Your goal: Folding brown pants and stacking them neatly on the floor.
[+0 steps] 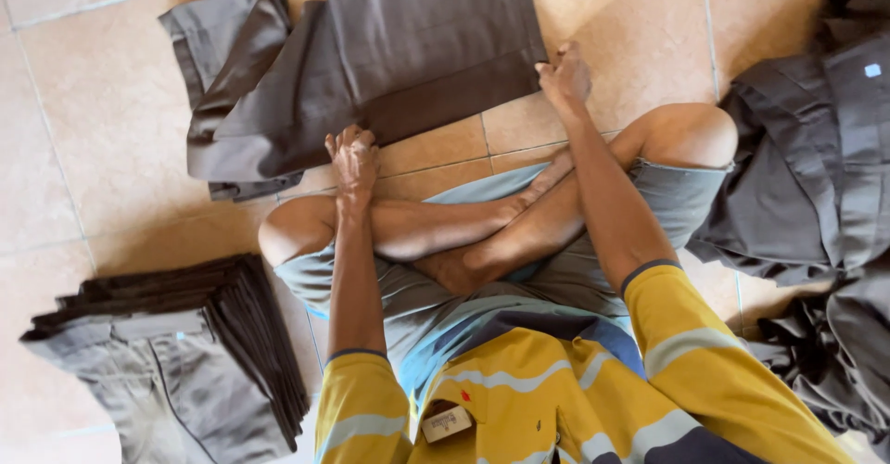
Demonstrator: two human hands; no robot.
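- Sitting cross-legged on the tiled floor (111, 121), the person leans over dark grey-brown trousers (389, 56) spread flat in the upper middle of the frame.
- The left hand (352, 156) sits at the centre-left of the frame, fingers curled down over the near lower edge of the trousers, gripping the cloth there.
- The right hand (564, 76) is higher and further right, at the near right corner of the same trousers, fingers closed on that corner.
- The trousers thus lie just beyond both hands, stretching away toward the top edge; their waist end bunches in folds at the upper left.
- A stack of folded trousers (199, 353) of the same dark cloth rests at the lower left, well apart from the left hand.
- A loose heap of dark garments (816, 186) fills the right edge, near the person's right knee (691, 135).
- The sleeves of a yellow striped shirt (519, 399) cover the bottom of the frame.
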